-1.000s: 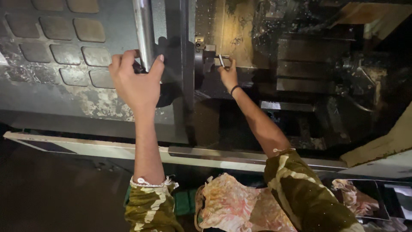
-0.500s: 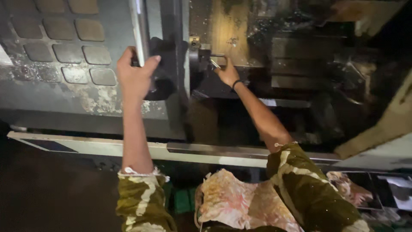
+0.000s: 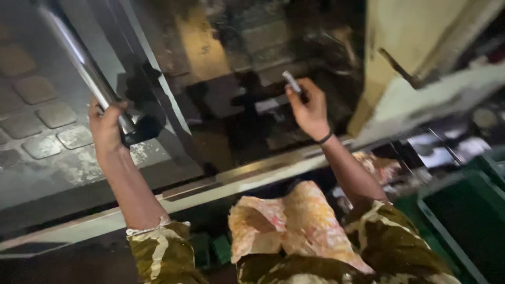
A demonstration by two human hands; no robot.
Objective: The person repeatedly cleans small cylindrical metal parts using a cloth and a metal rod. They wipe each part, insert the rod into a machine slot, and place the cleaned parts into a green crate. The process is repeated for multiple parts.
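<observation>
1. On the far left, the grey machine door [image 3: 47,121], with its raised square pads and worn, flaking paint, is taking up the frame beside me
2. My left hand [image 3: 108,126] is wrapping around the lower end of the long shiny metal door handle [image 3: 79,60], fingers curled shut on the bar just above its black bracket [image 3: 142,126]
3. In the middle, the dark inside of the machine [image 3: 236,79] is showing past the door's edge, with blurred metal blocks that I cannot tell apart
4. The pale metal sill [image 3: 221,181] is running slantwise across the frame below both my forearms
5. A pink-and-orange patterned cloth [image 3: 284,221] is lying over my front, between my camouflage sleeves
6. My right hand [image 3: 307,108] is raised in front of the machine opening, thumb and forefinger pinching a small silvery cylindrical metal part [image 3: 292,81] that is sticking up and to the left of my fingertips; a dark band is sitting at the wrist
7. On the right, a cream-coloured panel [image 3: 415,47] is leaning in from the top, and a green crate [image 3: 463,210] is standing low in the corner
</observation>
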